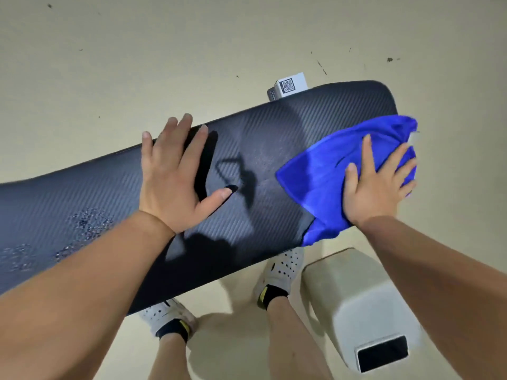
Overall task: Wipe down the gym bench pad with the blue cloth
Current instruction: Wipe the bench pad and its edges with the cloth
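Observation:
The long black bench pad with a woven texture runs across the view from lower left to upper right. Droplets or specks speckle its left part. My left hand lies flat on the pad's middle, fingers spread and straight. My right hand presses flat on the blue cloth, which is spread over the pad's right end and hangs over its near edge.
A white bench foot or frame block with a dark end cap stands on the beige floor at lower right. A white part with a QR label shows behind the pad's far edge. My feet in white perforated shoes stand below the pad.

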